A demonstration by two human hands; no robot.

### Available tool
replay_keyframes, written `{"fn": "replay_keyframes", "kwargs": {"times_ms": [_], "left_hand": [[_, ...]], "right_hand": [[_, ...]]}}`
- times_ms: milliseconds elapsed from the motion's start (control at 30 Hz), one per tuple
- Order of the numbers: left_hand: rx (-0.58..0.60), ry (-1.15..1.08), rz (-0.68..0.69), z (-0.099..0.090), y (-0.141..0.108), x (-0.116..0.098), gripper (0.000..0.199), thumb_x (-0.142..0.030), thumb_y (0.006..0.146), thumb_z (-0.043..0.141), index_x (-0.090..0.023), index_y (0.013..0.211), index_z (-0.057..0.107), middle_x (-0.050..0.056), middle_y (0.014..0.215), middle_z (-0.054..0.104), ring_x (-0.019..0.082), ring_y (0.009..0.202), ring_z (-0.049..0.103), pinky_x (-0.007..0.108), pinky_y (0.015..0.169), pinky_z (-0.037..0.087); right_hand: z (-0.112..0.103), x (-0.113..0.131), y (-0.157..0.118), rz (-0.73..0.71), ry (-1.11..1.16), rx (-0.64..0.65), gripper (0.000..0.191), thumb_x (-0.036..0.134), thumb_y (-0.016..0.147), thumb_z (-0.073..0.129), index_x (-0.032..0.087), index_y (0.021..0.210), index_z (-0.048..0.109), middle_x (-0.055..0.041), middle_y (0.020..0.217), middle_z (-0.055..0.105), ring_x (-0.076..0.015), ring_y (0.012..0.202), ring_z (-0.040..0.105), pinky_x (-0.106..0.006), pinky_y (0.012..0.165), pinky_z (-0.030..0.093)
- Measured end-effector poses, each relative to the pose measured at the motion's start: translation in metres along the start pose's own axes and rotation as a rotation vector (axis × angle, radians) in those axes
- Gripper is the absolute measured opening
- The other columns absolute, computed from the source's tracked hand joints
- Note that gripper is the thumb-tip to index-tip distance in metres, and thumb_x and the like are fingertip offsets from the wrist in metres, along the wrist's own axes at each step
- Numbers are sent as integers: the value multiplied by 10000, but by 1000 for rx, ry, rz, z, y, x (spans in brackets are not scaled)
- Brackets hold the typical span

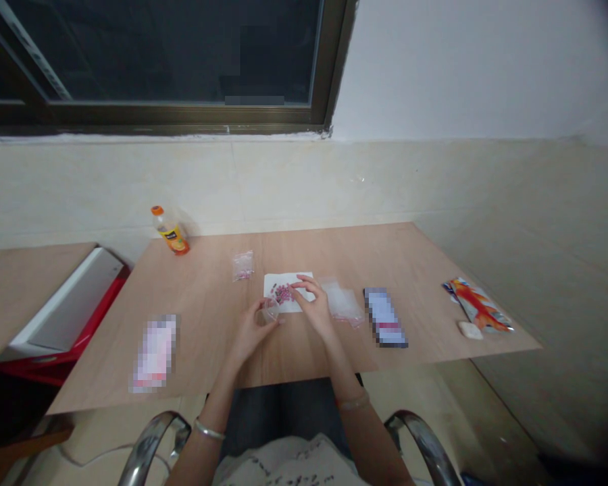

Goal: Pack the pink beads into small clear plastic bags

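Small pink and dark beads [282, 292] lie in a loose pile on a white sheet [288, 277] near the middle of the wooden table. My left hand [256, 329] holds a small clear plastic bag [270, 311] at the sheet's lower left edge. Over the right side of the sheet is my right hand [313, 302], its thumb and index finger pinched close together beside the beads; whatever is between the tips is too small to make out. Clear plastic bags [343, 304] lie just right of that hand. Another small bag with pink contents [243, 266] rests behind and left of the sheet.
An orange-capped bottle [171, 231] stands at the back left of the table [207, 297]. A blurred pink-white item [155, 353] lies front left, a phone [385, 317] to the right. Farther right are an orange-patterned packet [481, 305] and a small white object [470, 330].
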State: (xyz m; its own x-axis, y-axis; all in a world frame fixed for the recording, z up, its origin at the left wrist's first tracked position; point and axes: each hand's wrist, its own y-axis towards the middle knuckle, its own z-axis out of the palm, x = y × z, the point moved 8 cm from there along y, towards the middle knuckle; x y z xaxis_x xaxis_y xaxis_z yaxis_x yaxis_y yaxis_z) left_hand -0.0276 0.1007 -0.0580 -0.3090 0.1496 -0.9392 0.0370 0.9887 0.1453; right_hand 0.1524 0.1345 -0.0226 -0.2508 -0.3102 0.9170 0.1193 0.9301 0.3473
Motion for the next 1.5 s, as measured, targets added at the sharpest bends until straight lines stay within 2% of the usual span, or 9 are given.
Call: {"fn": "replay_keyframes", "kwargs": {"times_ms": [167, 300, 467, 600, 733, 967, 1100, 1267, 1500], "left_hand": [[21, -4, 21, 6, 4, -5, 393, -291, 696, 710, -190, 1056, 586, 77, 1082, 663, 221, 1026, 609, 385, 940, 452], [24, -7, 19, 8, 5, -10, 396, -292, 693, 710, -188, 1055, 588, 73, 1069, 668, 226, 1021, 613, 385, 935, 454], [15, -3, 20, 5, 3, -7, 403, -274, 685, 719, -192, 1059, 591, 69, 1063, 672, 218, 999, 623, 365, 919, 464], [0, -1, 12, 1, 1, -2, 447, -322, 679, 732, -192, 1081, 587, 79, 1090, 663, 222, 1036, 612, 363, 935, 455], [-17, 2, 5, 0, 0, -3, 454, -345, 671, 740, -185, 1069, 591, 85, 1075, 665, 225, 1024, 615, 375, 932, 457], [-30, -3, 9, -3, -1, -10, 425, -361, 674, 736, -177, 1032, 600, 83, 1059, 670, 228, 1019, 617, 375, 933, 457], [-35, -5, -3, -4, -2, -7, 446, -358, 653, 752, -177, 1029, 594, 84, 1066, 667, 229, 1029, 610, 382, 945, 448], [-38, -27, 16, -2, -3, -3, 453, -356, 650, 756, -179, 1035, 595, 82, 1066, 668, 227, 1030, 610, 378, 949, 444], [-24, -7, 16, -2, -4, -5, 455, -358, 664, 749, -186, 1055, 592, 83, 1086, 660, 229, 1048, 603, 383, 951, 442]], "right_hand": [[9, 34, -5, -20, 6, 157, 100, 307, 769, 657, 248, 812, 725, -61, 1113, 638, -214, 1097, 562, -367, 961, 430], [15, 35, -10, -36, -8, 215, 123, 332, 776, 656, 252, 832, 730, -61, 1142, 625, -204, 1089, 567, -357, 959, 435], [11, 6, -4, -18, -53, 141, 159, 347, 813, 617, 243, 858, 729, -75, 1121, 630, -210, 1085, 568, -350, 939, 446], [10, -28, 0, -13, -233, 139, 123, 316, 786, 642, 251, 849, 726, -66, 1108, 624, -214, 1112, 541, -351, 959, 419], [12, -59, -2, 31, -394, 110, 97, 281, 755, 665, 208, 795, 716, -98, 1120, 599, -242, 1130, 518, -367, 952, 407], [21, -90, -9, 79, -572, 62, 101, 267, 740, 673, 195, 802, 709, -122, 1161, 572, -276, 1153, 488, -406, 980, 362], [26, -100, -14, 95, -630, 93, 125, 279, 770, 640, 209, 842, 715, -109, 1198, 558, -266, 1162, 479, -399, 992, 347], [28, -101, -16, 121, -648, 102, 161, 261, 807, 588, 209, 895, 711, -111, 1228, 546, -252, 1172, 472, -371, 986, 355], [27, -102, -17, 78, -655, 89, 172, 245, 804, 578, 201, 921, 697, -117, 1224, 537, -256, 1170, 466, -380, 986, 356]]}}
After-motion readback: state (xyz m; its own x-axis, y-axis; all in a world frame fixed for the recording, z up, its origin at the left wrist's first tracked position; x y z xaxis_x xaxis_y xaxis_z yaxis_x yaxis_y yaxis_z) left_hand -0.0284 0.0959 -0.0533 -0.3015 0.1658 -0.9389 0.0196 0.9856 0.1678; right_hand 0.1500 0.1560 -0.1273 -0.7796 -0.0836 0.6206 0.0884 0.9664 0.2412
